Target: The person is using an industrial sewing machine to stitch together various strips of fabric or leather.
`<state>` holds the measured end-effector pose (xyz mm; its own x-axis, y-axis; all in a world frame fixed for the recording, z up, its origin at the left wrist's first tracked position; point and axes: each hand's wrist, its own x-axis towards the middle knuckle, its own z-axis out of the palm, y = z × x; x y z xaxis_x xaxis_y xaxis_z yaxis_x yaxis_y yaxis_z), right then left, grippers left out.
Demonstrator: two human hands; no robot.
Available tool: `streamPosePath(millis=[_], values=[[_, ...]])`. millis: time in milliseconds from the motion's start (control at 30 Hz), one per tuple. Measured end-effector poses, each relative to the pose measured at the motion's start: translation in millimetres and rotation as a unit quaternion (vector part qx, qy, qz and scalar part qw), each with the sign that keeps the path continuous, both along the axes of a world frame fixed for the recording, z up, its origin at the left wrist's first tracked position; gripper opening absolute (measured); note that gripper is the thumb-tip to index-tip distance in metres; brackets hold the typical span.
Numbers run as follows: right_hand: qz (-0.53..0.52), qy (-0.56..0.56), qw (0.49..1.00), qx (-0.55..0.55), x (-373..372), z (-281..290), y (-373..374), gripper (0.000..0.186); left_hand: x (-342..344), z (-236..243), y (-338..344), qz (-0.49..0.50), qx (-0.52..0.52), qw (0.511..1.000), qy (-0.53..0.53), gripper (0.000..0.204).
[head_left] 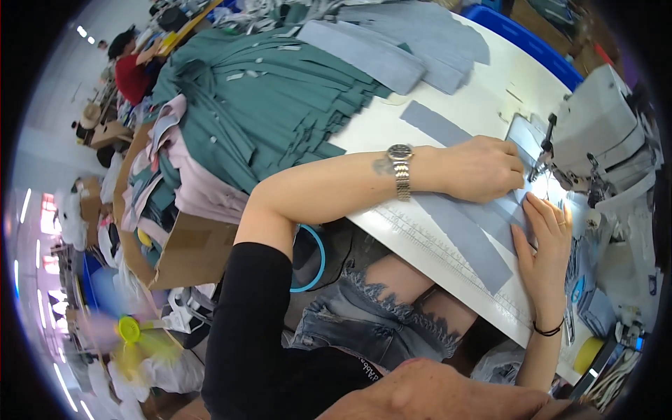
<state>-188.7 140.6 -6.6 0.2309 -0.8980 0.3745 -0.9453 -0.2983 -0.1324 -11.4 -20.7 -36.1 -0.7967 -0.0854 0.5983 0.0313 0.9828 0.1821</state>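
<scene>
Slanting toward the frame's lower right, a long, flat, matte grey-blue fabric strip (pixel 465 241) lies near the curled left grip (pixel 483 168), pinch hidden, cannot tell; the right grip (pixel 542 234) is spread.

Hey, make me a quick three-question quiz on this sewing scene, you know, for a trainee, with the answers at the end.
1. What is worn on the left wrist?
2. True or false: in this view, the green clothes lie to the left of the machine.
3. Which colour is the cloth under the left hand: a) red, b) grey-blue, c) yellow?

Key: 1. A watch. 2. True. 3. b.
</scene>
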Motion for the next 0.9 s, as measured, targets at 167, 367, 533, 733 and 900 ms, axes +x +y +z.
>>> streamPosePath(millis=[167, 367, 533, 733, 900], values=[[-0.013, -0.006, 1.0, 0.006, -5, 3, -1, 0.037, 8, 30, -7, 0.028, 0.084, 0.996, 0.017, 0.018], [0.001, -0.019, 1.0, -0.023, -10, -2, -2, 0.035, 107, 71, -19, 0.255, -0.09, 0.948, -0.166, 0.011], [0.001, -0.01, 1.0, -0.022, -1, 4, -3, 0.034, 219, 56, -47, 0.459, -0.135, 0.857, -0.192, 0.016], [-0.002, -0.022, 1.0, -0.017, -4, -3, -4, 0.034, 204, 53, -43, 0.402, -0.19, 0.894, -0.057, 0.013], [-0.004, 0.001, 1.0, -0.017, -9, -3, -2, 0.034, 139, 60, -6, 0.275, -0.274, 0.922, -0.015, 0.019]])
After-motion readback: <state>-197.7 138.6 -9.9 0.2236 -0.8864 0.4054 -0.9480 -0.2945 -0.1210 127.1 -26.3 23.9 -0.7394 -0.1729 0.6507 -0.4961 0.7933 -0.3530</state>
